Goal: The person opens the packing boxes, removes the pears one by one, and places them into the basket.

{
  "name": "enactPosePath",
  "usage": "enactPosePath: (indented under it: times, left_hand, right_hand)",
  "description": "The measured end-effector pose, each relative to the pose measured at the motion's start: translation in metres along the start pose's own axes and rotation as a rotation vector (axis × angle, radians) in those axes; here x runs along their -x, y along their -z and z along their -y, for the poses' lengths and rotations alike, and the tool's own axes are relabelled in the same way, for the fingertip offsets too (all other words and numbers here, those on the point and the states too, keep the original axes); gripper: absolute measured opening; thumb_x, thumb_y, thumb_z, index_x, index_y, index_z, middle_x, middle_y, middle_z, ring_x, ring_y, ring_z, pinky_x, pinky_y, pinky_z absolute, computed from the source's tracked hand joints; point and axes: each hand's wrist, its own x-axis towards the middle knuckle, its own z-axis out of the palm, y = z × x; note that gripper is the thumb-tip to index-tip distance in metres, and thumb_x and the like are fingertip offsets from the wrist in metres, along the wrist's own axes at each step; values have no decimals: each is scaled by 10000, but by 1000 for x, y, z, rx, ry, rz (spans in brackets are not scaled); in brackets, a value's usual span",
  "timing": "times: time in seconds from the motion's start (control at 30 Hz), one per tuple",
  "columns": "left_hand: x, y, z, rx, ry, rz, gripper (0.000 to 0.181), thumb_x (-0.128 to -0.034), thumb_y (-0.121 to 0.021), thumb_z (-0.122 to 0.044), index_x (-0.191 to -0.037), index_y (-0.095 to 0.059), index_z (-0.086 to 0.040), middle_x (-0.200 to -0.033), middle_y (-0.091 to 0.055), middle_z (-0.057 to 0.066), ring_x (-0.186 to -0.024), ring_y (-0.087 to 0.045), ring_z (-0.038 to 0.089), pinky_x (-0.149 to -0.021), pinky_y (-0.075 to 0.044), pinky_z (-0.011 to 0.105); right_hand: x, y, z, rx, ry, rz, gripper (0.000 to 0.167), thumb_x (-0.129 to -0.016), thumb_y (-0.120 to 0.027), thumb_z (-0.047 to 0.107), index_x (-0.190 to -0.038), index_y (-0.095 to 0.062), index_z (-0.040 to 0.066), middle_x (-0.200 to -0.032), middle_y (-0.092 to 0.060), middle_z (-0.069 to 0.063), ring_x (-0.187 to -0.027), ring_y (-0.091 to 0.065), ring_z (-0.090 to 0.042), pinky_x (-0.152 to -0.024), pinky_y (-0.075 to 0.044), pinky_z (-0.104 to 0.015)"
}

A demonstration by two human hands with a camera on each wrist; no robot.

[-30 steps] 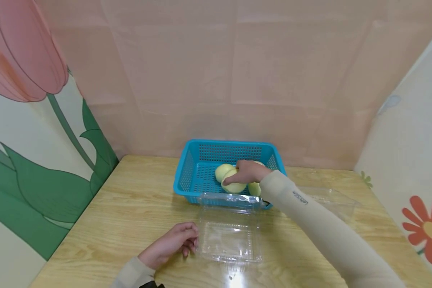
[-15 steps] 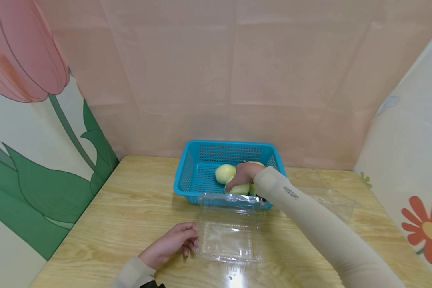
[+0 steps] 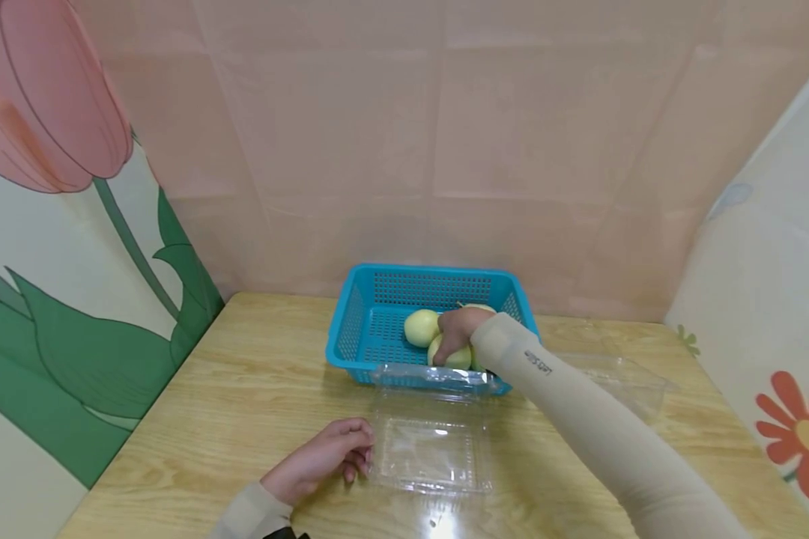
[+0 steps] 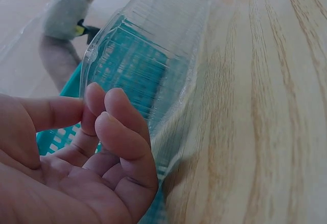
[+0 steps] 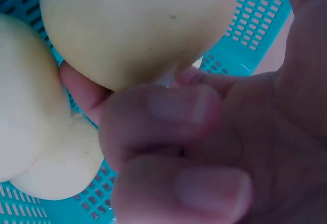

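My right hand [image 3: 460, 329] reaches into the blue plastic basket [image 3: 333, 329] and holds a round pale yellow-green pear [image 5: 138, 24]. In the right wrist view its fingers curl along the pear's lower side; the thumb tip is out of frame. A second pear [image 3: 421, 328] lies to the left, and others are partly hidden by the hand. On the table, my left hand [image 3: 326, 457] lies at the left side of an opened clear plastic clamshell box [image 3: 431, 449]. Thumb and forefinger pinch its edge in the left wrist view.
Another clear plastic container [image 3: 620, 374] stands on the wooden table [image 3: 270, 359], right of the basket and partly behind the right sleeve [image 3: 580, 412]. The clamshell's raised side [image 3: 438, 374] stands just before the basket's front wall. A pink backdrop [image 3: 377, 150] hangs behind.
The right hand and its pear have shifted slightly right and lower in the basket, showing more of the pear on the left. The left hand and the clamshell stay put.
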Motion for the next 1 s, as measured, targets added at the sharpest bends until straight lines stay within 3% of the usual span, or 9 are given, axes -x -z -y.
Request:
enactPosePath:
  times: [0.17, 0.33, 0.5, 0.67, 0.83, 1.0]
  left_hand:
    - [-1, 0, 0, 3, 0, 2, 173, -1010, -504, -150, -964, -552, 10, -792, -599, 32, -666, -564, 125, -534, -425, 222]
    - [-1, 0, 0, 4, 3, -5, 174, -1009, -499, -141, -969, -551, 20, -792, -598, 32, -668, -563, 128, -537, -422, 224]
    - [-2, -1, 0, 5, 7, -8, 173, -1009, -497, -137, -968, -549, 23, -792, -595, 33, -667, -565, 126, -535, -422, 221]
    - [-2, -1, -1, 8, 6, -10, 169, -1012, -493, -131, -965, -549, 22, -794, -595, 35, -664, -568, 122, -532, -424, 217]
    - [-2, -1, -2, 5, 5, -12, 175, -1012, -491, -133, -967, -548, 26, -797, -594, 37, -665, -569, 122, -532, -425, 217]
    - [-2, -3, -1, 5, 2, -16, 179, -1003, -497, -125, -975, -543, 47, -792, -592, 34, -664, -569, 126, -531, -423, 216]
  right_hand:
    - [2, 0, -1, -4, 17, -25, 505, -733, -860, 264, -1146, -620, 100, -1063, -641, -28, -928, -588, -213, -767, -522, -383]
    - [3, 2, -3, -21, 26, -28, 607, -736, -868, 253, -1257, -601, 94, -1104, -633, -32, -891, -597, -224, -718, -520, -352]
    - [1, 5, -6, -44, 24, -20, 667, -780, -841, 244, -1357, -551, 76, -1264, -602, -97, -908, -614, -262, -750, -540, -391]
    - [-2, 9, -9, -55, 17, -7, 653, -816, -820, 242, -1380, -530, 84, -1369, -557, -148, -973, -631, -299, -799, -554, -444]
    - [-1, 11, -12, -58, 14, -8, 618, -822, -810, 258, -1360, -542, 112, -1360, -559, -143, -952, -634, -289, -779, -550, -436]
    - [12, 13, -11, -47, 49, -33, 570, -863, -768, 234, -1366, -543, 88, -1336, -554, -153, -925, -605, -267, -758, -529, -409]
